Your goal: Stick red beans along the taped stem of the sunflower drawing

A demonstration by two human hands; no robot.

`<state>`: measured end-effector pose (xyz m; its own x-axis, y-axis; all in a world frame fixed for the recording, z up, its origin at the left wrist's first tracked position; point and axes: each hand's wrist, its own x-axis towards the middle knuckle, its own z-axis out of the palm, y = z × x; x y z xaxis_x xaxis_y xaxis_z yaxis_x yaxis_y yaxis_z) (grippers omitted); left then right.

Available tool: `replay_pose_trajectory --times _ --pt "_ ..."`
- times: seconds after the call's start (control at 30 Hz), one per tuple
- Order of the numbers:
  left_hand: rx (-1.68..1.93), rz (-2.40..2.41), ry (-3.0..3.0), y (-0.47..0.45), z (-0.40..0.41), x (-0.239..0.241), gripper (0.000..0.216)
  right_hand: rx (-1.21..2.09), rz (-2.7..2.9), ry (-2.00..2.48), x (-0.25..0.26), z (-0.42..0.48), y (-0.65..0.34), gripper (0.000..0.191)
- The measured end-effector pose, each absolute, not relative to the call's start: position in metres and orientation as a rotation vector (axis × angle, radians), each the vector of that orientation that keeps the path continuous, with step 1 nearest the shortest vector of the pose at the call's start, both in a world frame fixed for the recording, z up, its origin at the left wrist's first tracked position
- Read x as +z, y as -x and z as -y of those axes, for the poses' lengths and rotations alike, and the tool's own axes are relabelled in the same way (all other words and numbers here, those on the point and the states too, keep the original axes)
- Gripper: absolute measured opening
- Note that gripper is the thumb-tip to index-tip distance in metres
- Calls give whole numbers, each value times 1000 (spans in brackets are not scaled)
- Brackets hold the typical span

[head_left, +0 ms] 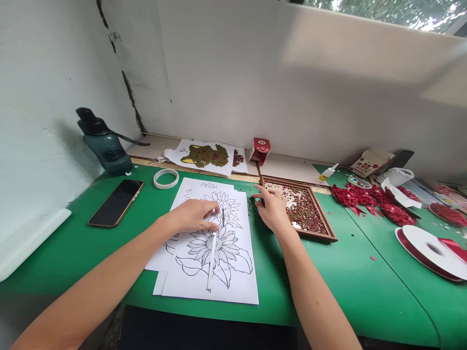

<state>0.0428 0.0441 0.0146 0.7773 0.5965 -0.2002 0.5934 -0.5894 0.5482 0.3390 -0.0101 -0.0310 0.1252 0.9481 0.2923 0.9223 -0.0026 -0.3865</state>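
Left hand (193, 216) and right hand (272, 209) both lay low over the green bench (346, 287), forearms reaching in from the near edge. At the far left a flat white board (29, 238) sat on the bench edge against the wall, and behind it stood a dark green plastic water bottle (104, 146) with a black lid and strap. Just beside the bottle a black smartphone with a copper-coloured rim (116, 202) lay face up, and to its right lay a white ring of tape (166, 178). Next came a small stack of white sheets topped by a sunflower line drawing (226, 272). The left hand rested on that drawing with its fingers curled, pinching the upper end of a slim white tool (212, 253) that lay down over the lower bloom. Behind, on the pale ledge, sat a sheet covered with glued green and red beans (206, 156) and a small red carton (260, 148). The right hand hovered just right of the drawing, fingers loosely spread and clasping nothing that could be seen, over loose dark beans (252, 201) and touching the left rim of a brown wooden-framed tray of beans (317, 236). Farther right lay a small white glue bottle (327, 173), a cluster of red ribbon pieces (365, 197) and a white spool of red ribbon (432, 250).
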Motion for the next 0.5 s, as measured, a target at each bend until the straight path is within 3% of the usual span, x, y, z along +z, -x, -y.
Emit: replay_pose_trajectory --times 0.5 --pt "27 -926 -2405 -32 -53 17 33 -31 1759 1950 -34 6 -342 56"
